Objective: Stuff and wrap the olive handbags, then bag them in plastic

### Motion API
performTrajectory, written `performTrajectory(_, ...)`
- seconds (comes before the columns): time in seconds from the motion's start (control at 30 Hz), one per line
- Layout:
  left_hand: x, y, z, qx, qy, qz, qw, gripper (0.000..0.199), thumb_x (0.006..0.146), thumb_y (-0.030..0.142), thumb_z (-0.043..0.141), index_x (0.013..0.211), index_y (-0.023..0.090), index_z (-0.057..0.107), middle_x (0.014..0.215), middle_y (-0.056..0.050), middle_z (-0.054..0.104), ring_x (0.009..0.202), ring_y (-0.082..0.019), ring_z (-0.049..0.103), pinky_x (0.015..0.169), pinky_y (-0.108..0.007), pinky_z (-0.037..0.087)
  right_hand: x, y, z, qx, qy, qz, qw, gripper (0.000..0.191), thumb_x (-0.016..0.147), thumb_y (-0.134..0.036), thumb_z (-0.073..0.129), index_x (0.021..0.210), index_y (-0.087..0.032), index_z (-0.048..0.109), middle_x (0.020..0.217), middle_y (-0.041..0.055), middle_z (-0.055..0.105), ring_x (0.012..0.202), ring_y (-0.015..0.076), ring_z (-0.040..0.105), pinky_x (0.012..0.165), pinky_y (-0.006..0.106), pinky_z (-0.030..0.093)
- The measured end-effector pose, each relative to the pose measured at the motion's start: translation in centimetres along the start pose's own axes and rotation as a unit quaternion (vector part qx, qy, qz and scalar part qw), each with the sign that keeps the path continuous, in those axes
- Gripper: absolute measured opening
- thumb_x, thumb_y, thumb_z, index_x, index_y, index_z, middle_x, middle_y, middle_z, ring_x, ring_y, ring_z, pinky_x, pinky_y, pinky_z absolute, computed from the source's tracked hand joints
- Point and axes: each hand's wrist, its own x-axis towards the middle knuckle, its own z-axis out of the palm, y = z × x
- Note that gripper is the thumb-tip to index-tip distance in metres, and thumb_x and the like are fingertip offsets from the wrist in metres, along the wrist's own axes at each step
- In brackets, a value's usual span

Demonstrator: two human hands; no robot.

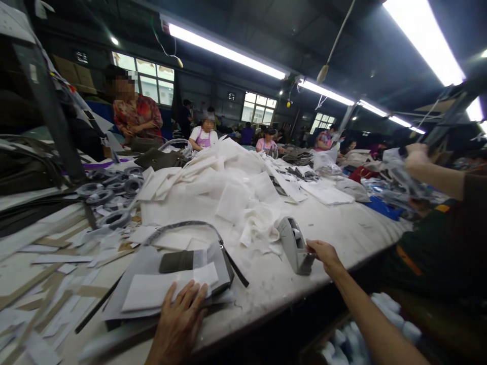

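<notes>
My left hand (182, 317) lies flat, fingers stretched, on a folded white foam sheet (152, 293). Under that sheet is a dark handbag (177, 261), partly covered by grey-white wrapping, with its wrapped handle (178, 223) arching behind and a dark strap (236, 268) trailing to the right. My right hand (325, 255) is at the near end of a grey tape dispenser (294, 248), thumb and finger pinched at its cutting edge. The tape between those fingers is too fine to make out clearly.
A large heap of white foam sheets (228, 172) rises behind the bag. Cardboard and paper strips (49, 284) and grey rolls (116, 219) cover the left. A co-worker's arm (433, 172) reaches in at right. The table's front edge (274, 309) runs below my hands.
</notes>
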Motion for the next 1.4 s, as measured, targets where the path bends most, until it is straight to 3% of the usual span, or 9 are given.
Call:
performTrajectory(0.27,0.0,0.0,0.0,-0.017,-0.004,-0.013,1.000,0.038,0.089,0.017,0.051,0.127,0.023,0.056,0.115,-0.005,0.069,0.111,-0.023,0.062,0.115,-0.048,0.021,-5.1,3.5,-0.4,0.056,-0.002,0.083,0.995,0.036,0.052,-0.059,0.058,0.055,-0.024,0.051,0.052,-0.0001,0.052,0.048,0.0158,0.049,0.052,0.032,0.046)
performTrajectory(0.43,0.2,0.6,-1.1,-0.045,-0.030,-0.036,0.998,0.040,0.088,0.018,0.055,0.127,0.024,0.055,0.116,-0.004,0.068,0.112,-0.022,0.061,0.113,-0.045,0.026,-8.7,4.8,1.0,0.041,-0.088,0.120,0.988,0.037,0.046,-0.059,0.064,0.048,-0.024,0.052,0.048,0.0005,0.049,0.046,0.0162,0.045,0.047,0.032,0.042)
performTrajectory(0.57,0.7,1.5,-1.9,-0.069,-0.064,-0.090,0.992,0.039,0.088,0.020,0.058,0.127,0.024,0.054,0.117,-0.004,0.066,0.115,-0.022,0.059,0.112,-0.049,0.029,-10.1,-2.1,4.6,0.028,-0.310,0.013,0.950,0.034,0.062,-0.054,0.071,0.064,-0.021,0.067,0.062,0.0014,0.059,0.060,0.0178,0.054,0.061,0.030,0.047)
performTrajectory(0.67,0.6,2.0,-1.7,-0.078,-0.079,-0.114,0.987,0.039,0.088,0.020,0.057,0.127,0.023,0.054,0.118,-0.005,0.065,0.118,-0.024,0.057,0.113,-0.053,0.028,-11.1,-10.4,9.1,0.001,-0.528,-0.109,0.843,0.025,0.076,-0.044,0.067,0.073,-0.019,0.068,0.068,0.0001,0.063,0.065,0.0159,0.057,0.063,0.026,0.046)
performTrajectory(0.77,0.2,2.2,-1.2,-0.089,-0.075,-0.128,0.985,0.040,0.089,0.022,0.058,0.128,0.024,0.053,0.119,-0.005,0.064,0.121,-0.024,0.054,0.115,-0.055,0.025,-12.0,-17.3,14.6,-0.106,-0.628,-0.220,0.738,0.017,0.078,-0.035,0.065,0.079,-0.019,0.071,0.067,-0.0030,0.063,0.060,0.0126,0.055,0.058,0.022,0.042)
performTrajectory(0.9,0.0,2.3,-0.9,-0.103,-0.039,-0.137,0.984,0.039,0.089,0.024,0.058,0.128,0.025,0.054,0.118,-0.003,0.065,0.121,-0.022,0.053,0.117,-0.052,0.021,-12.5,-21.6,21.7,-0.294,-0.638,-0.350,0.620,0.004,0.070,-0.023,0.071,0.073,-0.022,0.074,0.061,-0.0072,0.063,0.059,0.0116,0.056,0.054,0.020,0.037)
performTrajectory(1.1,0.1,2.3,-0.8,-0.116,-0.027,-0.145,0.982,0.038,0.088,0.025,0.058,0.126,0.023,0.056,0.118,-0.005,0.066,0.119,-0.022,0.054,0.120,-0.051,0.016,-13.1,-21.5,28.5,-0.398,-0.642,-0.395,0.522,0.029,0.049,-0.026,0.088,0.042,-0.023,0.060,0.041,-0.0088,0.050,0.047,0.0122,0.049,0.055,0.024,0.037)
performTrajectory(1.23,-0.1,2.2,-0.5,-0.115,-0.031,-0.145,0.982,0.038,0.088,0.026,0.058,0.126,0.022,0.056,0.117,-0.006,0.066,0.120,-0.024,0.053,0.120,-0.053,0.014,-12.3,-20.4,30.2,-0.397,-0.602,-0.451,0.526,0.034,0.054,-0.040,0.089,0.050,-0.023,0.060,0.053,-0.0055,0.058,0.068,0.0177,0.060,0.070,0.026,0.041)
performTrajectory(1.4,0.0,2.2,-0.2,-0.106,0.003,-0.143,0.984,0.035,0.089,0.026,0.055,0.124,0.021,0.057,0.112,-0.005,0.067,0.118,-0.023,0.055,0.120,-0.050,0.011,-9.1,-20.2,29.4,-0.351,-0.432,-0.575,0.600,0.037,0.056,-0.030,0.092,0.083,-0.022,0.069,0.091,0.0037,0.071,0.095,0.0245,0.062,0.089,0.033,0.041)
